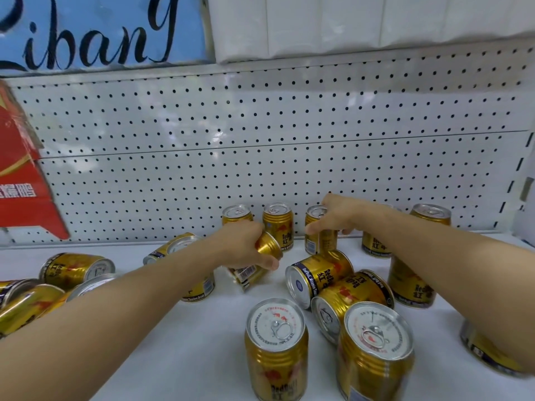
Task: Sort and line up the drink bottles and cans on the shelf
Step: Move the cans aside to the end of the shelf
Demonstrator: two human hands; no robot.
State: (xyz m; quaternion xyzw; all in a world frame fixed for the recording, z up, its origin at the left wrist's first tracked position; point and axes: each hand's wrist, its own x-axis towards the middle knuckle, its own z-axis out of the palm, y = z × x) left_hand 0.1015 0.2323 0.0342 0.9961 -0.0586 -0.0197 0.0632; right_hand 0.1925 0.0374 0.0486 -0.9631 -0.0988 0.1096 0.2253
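1. Currently your left hand (246,247) curls round a tilted gold can (260,256) at mid-frame, lifted off the white shelf (202,328).
2. Your right hand (333,218), fingers bent downward, holds the top of an upright can (317,241) in the back row, beside two more standing cans (277,224).
3. Other cans lie toppled at left (78,269) and centre (318,280); two stand at the lower centre (276,348).
4. Labels read "Red Bull" with Chinese characters.
5. Behind is white pegboard (260,140); a red carton (20,183) sits at left, a blue sign (101,30) reading "ibang" at upper left.
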